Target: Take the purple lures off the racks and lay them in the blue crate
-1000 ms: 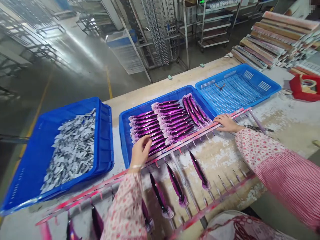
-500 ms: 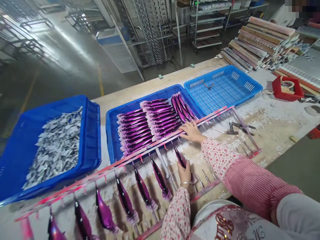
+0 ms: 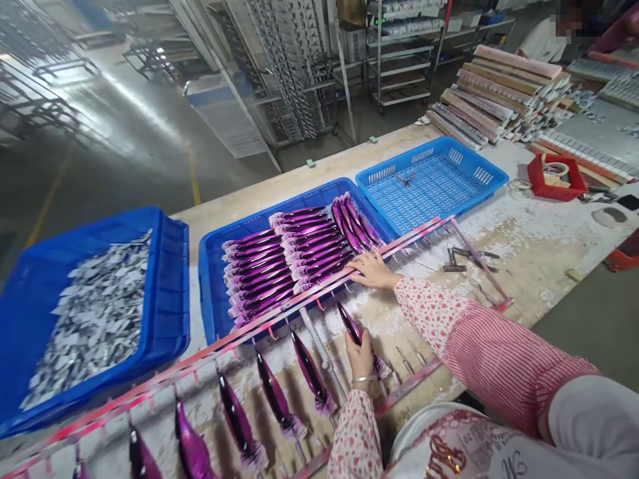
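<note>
A long pink-painted rack (image 3: 299, 303) lies across the bench with several glossy purple lures clipped to its pins. My left hand (image 3: 360, 356) is closed around the rightmost purple lure (image 3: 349, 324) on the rack. My right hand (image 3: 372, 269) lies flat with fingers spread on the rack's upper bar, beside the middle blue tray (image 3: 210, 266). That tray holds rows of purple lures (image 3: 294, 249).
A deep blue bin (image 3: 170, 293) of grey metal pieces stands at the left. An almost bare perforated blue tray (image 3: 434, 179) sits at the right. Small tools (image 3: 466, 256), a red tray (image 3: 552, 179) with tape, and stacked racks (image 3: 494, 93) lie beyond. Another person is at the far right.
My left hand left the tray's lures and came down to grip the rightmost lure on the rack. My right hand slid left along the upper bar. The view shifted right.
</note>
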{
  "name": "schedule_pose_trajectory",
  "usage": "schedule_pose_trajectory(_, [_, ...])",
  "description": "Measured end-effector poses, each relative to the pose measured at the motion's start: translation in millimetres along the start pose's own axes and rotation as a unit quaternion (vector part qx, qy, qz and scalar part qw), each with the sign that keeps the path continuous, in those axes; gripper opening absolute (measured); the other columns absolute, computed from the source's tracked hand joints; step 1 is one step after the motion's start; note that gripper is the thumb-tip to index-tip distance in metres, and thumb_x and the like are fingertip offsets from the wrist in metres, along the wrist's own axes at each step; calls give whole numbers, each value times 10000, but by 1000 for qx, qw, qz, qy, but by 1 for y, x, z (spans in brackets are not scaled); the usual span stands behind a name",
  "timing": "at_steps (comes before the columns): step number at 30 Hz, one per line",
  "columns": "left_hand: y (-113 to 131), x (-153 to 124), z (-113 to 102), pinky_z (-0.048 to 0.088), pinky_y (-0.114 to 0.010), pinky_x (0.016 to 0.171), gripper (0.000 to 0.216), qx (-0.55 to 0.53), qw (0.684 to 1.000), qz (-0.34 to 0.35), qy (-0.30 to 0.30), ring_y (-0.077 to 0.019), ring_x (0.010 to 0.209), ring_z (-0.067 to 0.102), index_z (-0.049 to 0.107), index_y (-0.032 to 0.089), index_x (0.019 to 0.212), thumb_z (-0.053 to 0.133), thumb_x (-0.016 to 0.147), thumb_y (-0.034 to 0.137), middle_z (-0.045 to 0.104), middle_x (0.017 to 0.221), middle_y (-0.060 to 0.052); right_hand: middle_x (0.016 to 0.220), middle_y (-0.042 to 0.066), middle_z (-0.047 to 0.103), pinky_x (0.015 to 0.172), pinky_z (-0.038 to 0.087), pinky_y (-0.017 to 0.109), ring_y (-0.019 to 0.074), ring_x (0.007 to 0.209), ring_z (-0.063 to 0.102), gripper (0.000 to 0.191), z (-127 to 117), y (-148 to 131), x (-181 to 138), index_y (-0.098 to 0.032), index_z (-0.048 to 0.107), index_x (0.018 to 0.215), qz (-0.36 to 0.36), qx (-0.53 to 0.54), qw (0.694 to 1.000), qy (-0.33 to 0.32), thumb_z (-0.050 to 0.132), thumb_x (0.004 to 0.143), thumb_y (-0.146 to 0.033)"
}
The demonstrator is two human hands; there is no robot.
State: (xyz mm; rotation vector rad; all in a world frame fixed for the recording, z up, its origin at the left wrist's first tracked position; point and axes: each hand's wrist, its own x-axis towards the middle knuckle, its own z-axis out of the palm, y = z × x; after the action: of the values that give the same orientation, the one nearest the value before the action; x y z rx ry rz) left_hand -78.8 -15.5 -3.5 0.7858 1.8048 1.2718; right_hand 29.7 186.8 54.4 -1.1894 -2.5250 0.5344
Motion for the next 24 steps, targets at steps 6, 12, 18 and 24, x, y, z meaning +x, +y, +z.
schedule_pose_trajectory(6, [-4, 4, -1, 443, -306, 621, 389, 22, 1000, 18, 8, -168, 608, 524, 560, 189, 893, 657, 730, 529, 535, 669, 21, 1297, 77, 588, 1197, 65, 587, 270, 1276, 437, 463, 2, 2, 2, -298, 566, 1368, -6, -6, 1000, 10, 505, 969, -524])
schedule_pose_trajectory(12, [-13, 11, -3, 467, -329, 727, 428, 33, 999, 38, 17, -193, 733, 572, 595, 160, 953, 650, 721, 516, 596, 779, -17, 1308, 76, 582, 1202, 55, 583, 257, 1286, 430, 451, 1, -1, 1, -277, 559, 1372, -2, -10, 1000, 7, 489, 987, -502])
schedule_pose_trajectory(18, [-17, 8, 11, 490, -345, 732, 434, 45, 998, 22, -27, -197, 711, 590, 609, 169, 921, 665, 707, 542, 612, 747, -17, 1338, 79, 565, 1203, 45, 573, 253, 1283, 430, 458, 1, 2, -1, -284, 533, 1402, -13, -20, 1000, 7, 485, 993, -485])
schedule_pose_trajectory(24, [-6, -16, 10, 483, -389, 953, 509, 17, 994, 50, -91, -246, 1024, 639, 592, 168, 1142, 652, 788, 528, 676, 1034, -93, 1342, 85, 562, 1202, 55, 566, 262, 1300, 409, 482, -1, 4, -2, -284, 511, 1424, -27, -30, 999, 2, 504, 979, -469])
